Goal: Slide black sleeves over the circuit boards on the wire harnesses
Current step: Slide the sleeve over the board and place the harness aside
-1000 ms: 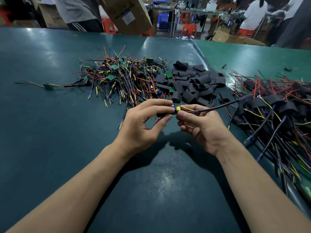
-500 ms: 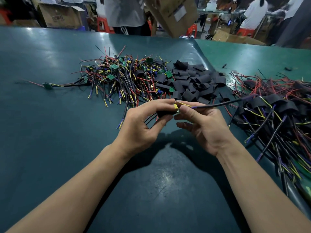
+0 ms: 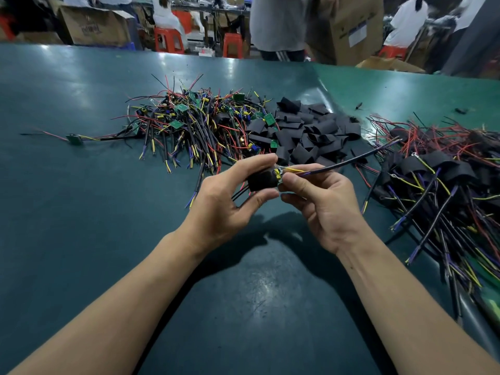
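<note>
Left hand (image 3: 224,204) pinches sleeve (image 3: 262,180) thumb-to-forefinger; right hand (image 3: 322,201) pinches harness (image 3: 338,167) at sleeve's right end, board tip exposed between fingertips; bare mat (image 3: 243,307) below both hands

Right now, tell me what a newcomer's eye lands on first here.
At centre, the left hand and right hand grip a black sleeve and its wire harness over the green table. Behind them lie tangled unsleeved harnesses beside loose black sleeves; finished ones sprawl right.
</note>
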Tool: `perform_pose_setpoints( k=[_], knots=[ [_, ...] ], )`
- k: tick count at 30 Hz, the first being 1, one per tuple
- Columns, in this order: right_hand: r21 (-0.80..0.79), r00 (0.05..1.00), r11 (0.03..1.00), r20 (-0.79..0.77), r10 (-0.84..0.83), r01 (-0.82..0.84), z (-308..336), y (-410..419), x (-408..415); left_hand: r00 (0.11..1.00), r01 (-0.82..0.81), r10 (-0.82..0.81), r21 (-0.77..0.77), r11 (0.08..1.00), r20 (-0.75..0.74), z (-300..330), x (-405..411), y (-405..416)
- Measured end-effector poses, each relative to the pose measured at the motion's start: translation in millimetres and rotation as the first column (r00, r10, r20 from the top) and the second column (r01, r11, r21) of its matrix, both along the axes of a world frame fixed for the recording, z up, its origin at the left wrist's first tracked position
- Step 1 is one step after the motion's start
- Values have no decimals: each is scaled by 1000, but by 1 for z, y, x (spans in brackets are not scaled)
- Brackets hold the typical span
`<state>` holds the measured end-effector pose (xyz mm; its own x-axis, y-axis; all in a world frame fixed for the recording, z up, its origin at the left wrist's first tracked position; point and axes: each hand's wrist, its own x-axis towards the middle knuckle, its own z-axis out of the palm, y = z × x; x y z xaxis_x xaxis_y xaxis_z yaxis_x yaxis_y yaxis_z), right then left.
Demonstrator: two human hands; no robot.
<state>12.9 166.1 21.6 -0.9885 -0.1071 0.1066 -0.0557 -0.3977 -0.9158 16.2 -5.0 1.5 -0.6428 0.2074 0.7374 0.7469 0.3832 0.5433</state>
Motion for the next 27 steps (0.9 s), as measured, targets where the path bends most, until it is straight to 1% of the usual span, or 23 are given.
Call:
perform_pose_setpoints(
  k=[2, 3, 4, 5, 6, 7, 8, 10, 11, 12, 14, 16, 18, 20, 21, 23, 25, 27],
  knots=[
    [-71, 999, 997, 25, -38, 40, -1, -3, -1, 997, -72, 72, -88, 994, 3, 1, -2, -2],
    [-93, 997, 993, 27, -70, 72, -2, -4, -2, 987, -159, 157, -126, 979, -27, 2, -3, -4],
    [-103, 994, 989, 15, -105, 106, -2, -4, -3, 957, -286, 275, -139, 948, -96, 2, -4, -6],
    [-108, 990, 985, -8, -138, 136, -2, -4, -4, 894, -429, 405, -110, 896, -191, 3, -4, -7],
    [-112, 985, 981, -39, -165, 160, -2, -4, -5, 821, -536, 509, -44, 843, -258, 3, -4, -8],
    [-103, 979, 978, -76, -190, 182, -2, -5, -5, 782, -578, 561, 23, 816, -273, 2, -4, -7],
    [-67, 969, 976, -121, -215, 209, -2, -6, -4, 794, -563, 559, 58, 825, -240, 2, -3, -5],
    [47, 946, 965, -217, -241, 256, -4, -9, -2, 882, -463, 467, 63, 884, -70, 1, 0, 3],
    [92, 940, 960, -249, -234, 264, -5, -11, -1, 901, -434, 435, 61, 899, 6, 0, 2, 6],
    [121, 937, 957, -266, -224, 263, -6, -13, 0, 906, -422, 420, 61, 904, 42, 0, 2, 7],
    [155, 933, 949, -285, -221, 273, -8, -14, 1, 906, -424, 421, 76, 903, 48, -1, 2, 8],
    [200, 914, 925, -320, -249, 322, -8, -15, 0, 901, -433, 430, 109, 895, 45, 1, 1, 9],
    [258, 883, 888, -387, -266, 381, -10, -15, 0, 909, -417, 413, 148, 897, 62, 2, 2, 9],
    [289, 847, 858, -460, -265, 425, -13, -15, 1, 926, -376, 360, 188, 907, 114, 2, 4, 11],
    [303, 818, 834, -511, -265, 460, -14, -14, 2, 933, -351, 321, 216, 911, 164, 2, 4, 12],
    [338, 715, 755, -657, -238, 562, -16, -11, 1, 933, -313, 246, 255, 915, 263, 2, 3, 13],
    [345, 621, 690, -760, -193, 637, -17, -8, -1, 934, -286, 206, 268, 920, 291, 1, 3, 13],
    [352, 582, 648, -794, -175, 675, -19, -7, -3, 939, -265, 177, 290, 920, 297, 0, 3, 13]
  ],
)
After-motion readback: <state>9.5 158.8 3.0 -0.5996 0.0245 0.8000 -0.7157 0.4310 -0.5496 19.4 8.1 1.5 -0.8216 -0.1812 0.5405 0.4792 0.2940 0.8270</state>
